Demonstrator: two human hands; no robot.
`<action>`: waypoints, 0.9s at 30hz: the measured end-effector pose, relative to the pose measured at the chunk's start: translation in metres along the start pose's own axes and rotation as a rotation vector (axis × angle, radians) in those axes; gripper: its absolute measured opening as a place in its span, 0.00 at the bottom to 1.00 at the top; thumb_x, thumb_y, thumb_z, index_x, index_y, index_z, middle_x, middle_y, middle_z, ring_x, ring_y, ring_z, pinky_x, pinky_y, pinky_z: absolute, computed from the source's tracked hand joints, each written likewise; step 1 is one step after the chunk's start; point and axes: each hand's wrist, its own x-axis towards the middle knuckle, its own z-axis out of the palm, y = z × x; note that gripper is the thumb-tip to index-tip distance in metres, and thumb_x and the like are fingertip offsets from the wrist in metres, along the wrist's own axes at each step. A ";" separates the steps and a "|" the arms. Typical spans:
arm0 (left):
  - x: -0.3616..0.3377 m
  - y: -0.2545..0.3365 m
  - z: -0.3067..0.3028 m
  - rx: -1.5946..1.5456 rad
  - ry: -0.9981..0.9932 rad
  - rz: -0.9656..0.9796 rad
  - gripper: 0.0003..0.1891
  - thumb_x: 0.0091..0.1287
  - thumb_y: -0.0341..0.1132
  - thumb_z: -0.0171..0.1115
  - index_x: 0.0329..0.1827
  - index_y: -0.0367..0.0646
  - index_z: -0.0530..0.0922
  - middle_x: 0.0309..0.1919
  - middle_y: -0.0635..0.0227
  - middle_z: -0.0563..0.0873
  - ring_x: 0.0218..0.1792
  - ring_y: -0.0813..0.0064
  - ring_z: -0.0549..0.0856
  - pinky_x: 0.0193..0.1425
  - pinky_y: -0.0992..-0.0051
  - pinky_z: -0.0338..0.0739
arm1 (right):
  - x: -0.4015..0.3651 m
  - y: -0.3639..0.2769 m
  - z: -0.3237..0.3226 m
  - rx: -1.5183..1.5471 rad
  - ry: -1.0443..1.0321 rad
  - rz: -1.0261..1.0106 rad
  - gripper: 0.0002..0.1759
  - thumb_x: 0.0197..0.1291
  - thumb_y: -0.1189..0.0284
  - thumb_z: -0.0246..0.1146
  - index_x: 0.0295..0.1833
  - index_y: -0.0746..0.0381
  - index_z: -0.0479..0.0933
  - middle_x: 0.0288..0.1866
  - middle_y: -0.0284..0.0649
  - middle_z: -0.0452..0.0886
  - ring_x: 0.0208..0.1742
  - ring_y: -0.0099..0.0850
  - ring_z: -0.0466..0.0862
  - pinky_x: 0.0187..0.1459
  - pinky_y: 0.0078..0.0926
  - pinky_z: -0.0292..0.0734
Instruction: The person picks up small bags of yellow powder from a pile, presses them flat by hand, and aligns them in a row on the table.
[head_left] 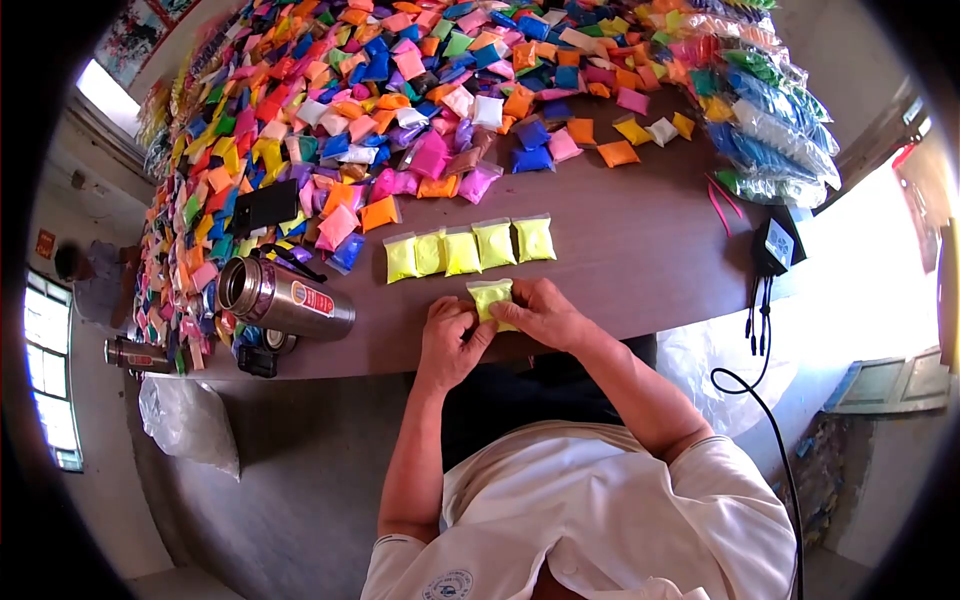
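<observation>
Yellow packet (489, 292) is at the near side of the table (640, 255), just below a row of five yellow pkts (461, 250). R hand (540, 314) is clamped on it: thumb across the front, fingers at the upper R edge, forearm angled in from lower R. L hand (452, 338) is close by on the L, knuckles up, fingers curled, thumb pointing at pkt's lower edge; can't tell if it grips too. L forearm is near vertical, elbow bent. Hands close together. Steel flask (290, 300) lies tilted L of the row; pile of multicolor pkts (400, 110) beyond; black cable (768, 400) far R.
</observation>
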 end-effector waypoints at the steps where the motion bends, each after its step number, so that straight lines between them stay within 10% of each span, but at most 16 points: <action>1: 0.000 -0.001 0.000 -0.001 -0.002 0.002 0.16 0.67 0.43 0.64 0.31 0.37 0.80 0.30 0.61 0.83 0.38 0.57 0.81 0.57 0.61 0.71 | 0.001 0.006 0.001 0.000 0.003 0.000 0.16 0.66 0.66 0.65 0.36 0.71 0.78 0.25 0.36 0.74 0.28 0.22 0.70 0.29 0.29 0.69; 13: 0.000 0.003 0.002 -0.078 0.037 -0.055 0.14 0.64 0.41 0.67 0.26 0.40 0.79 0.30 0.65 0.85 0.36 0.62 0.83 0.60 0.63 0.70 | -0.024 -0.024 -0.036 0.429 0.295 0.123 0.10 0.67 0.71 0.61 0.42 0.69 0.77 0.31 0.30 0.76 0.31 0.17 0.69 0.30 0.23 0.67; 22: 0.002 0.005 0.004 -0.088 0.066 -0.019 0.13 0.61 0.39 0.68 0.25 0.42 0.77 0.28 0.69 0.84 0.34 0.66 0.83 0.60 0.64 0.70 | 0.010 -0.017 -0.109 -0.428 0.409 0.201 0.17 0.58 0.66 0.66 0.37 0.72 0.76 0.27 0.53 0.78 0.32 0.43 0.80 0.37 0.37 0.73; 27: 0.003 0.008 0.004 -0.062 0.071 -0.026 0.11 0.62 0.38 0.68 0.26 0.42 0.78 0.27 0.69 0.84 0.33 0.65 0.82 0.59 0.64 0.70 | 0.022 -0.004 -0.112 -0.556 0.481 0.136 0.18 0.56 0.66 0.69 0.45 0.67 0.76 0.31 0.43 0.81 0.35 0.34 0.81 0.37 0.32 0.74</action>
